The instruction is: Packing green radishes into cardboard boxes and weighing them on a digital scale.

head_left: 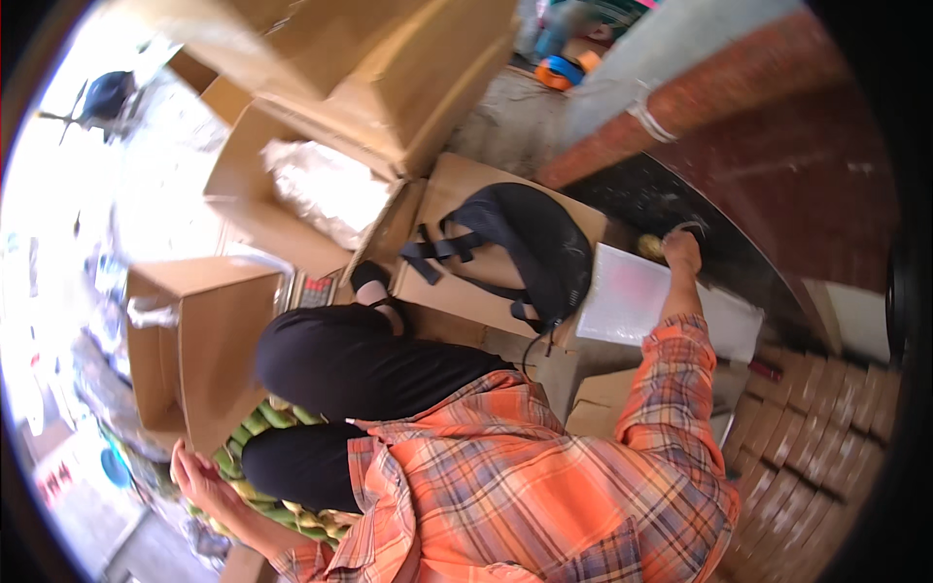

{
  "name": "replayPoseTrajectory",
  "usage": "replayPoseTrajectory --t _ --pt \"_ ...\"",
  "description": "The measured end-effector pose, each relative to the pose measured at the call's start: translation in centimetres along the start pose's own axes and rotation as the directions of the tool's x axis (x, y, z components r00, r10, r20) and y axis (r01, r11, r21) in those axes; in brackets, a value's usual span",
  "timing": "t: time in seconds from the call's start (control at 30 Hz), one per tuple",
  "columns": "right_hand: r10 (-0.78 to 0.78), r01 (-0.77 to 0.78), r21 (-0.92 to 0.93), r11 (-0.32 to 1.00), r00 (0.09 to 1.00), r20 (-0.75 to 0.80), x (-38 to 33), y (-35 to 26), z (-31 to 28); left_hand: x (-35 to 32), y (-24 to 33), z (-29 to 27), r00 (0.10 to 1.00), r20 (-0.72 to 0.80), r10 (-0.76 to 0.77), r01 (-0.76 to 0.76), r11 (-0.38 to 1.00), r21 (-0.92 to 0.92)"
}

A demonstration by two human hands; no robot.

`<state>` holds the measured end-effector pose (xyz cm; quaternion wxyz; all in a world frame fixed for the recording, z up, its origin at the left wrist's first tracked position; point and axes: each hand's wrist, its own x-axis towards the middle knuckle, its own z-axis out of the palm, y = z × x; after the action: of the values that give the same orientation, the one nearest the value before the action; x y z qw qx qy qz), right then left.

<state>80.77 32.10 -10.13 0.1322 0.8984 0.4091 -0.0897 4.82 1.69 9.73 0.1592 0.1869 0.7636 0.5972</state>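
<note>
Out to the far right, my right hand [683, 251] reaches over a dark surface, its fingers closed around something small with a pale curved rim; what it is I cannot make out. Right beside those fingers lies a small yellowish object [649, 246]. Below the hand is a flat, pale plastic-wrapped package [622, 296]. At the lower left my left hand [202, 483] is held up with nothing in it, fingers loosely bent and apart. It is close to the lower edge of an open cardboard box [228, 355].
A black strapped bag [544, 233] lies on flat cardboard [457, 185] ahead. Open boxes stand at left, one with crumpled wrapping [326, 194]. Green and yellow banana-like shapes [267, 420] are beside my knees. A rusty pipe [719, 83] and stacked small brown boxes [807, 447] are at right.
</note>
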Motion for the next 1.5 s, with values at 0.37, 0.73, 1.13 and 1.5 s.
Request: replayPoseTrajectory --t 0.37,0.73,1.13,1.5 --pt "-0.747 0.763 -0.566 0.314 0.566 0.349 8.6 2.4 5.2 -0.1 0.1 -2.1 0.968 -0.249 -0.042 0.018 0.995 -0.094" --pt "-0.679 0.534 0.495 0.685 0.714 0.17 -14.0 -12.0 -8.0 -8.4 -9.1 -13.3 0.772 -0.604 -0.199 0.065 0.97 -0.236" --pt "-0.911 0.777 0.493 -0.391 -0.248 -0.33 -52.0 -43.9 -15.6 -18.7 -26.4 -12.1 0.504 -0.519 -0.69 0.574 0.717 -0.396" --pt "-0.977 0.969 0.127 -0.214 -0.212 -0.031 -58.1 -55.3 -9.2 -23.6 -34.0 -14.4 0.234 -0.527 -0.817 0.689 0.522 -0.503"
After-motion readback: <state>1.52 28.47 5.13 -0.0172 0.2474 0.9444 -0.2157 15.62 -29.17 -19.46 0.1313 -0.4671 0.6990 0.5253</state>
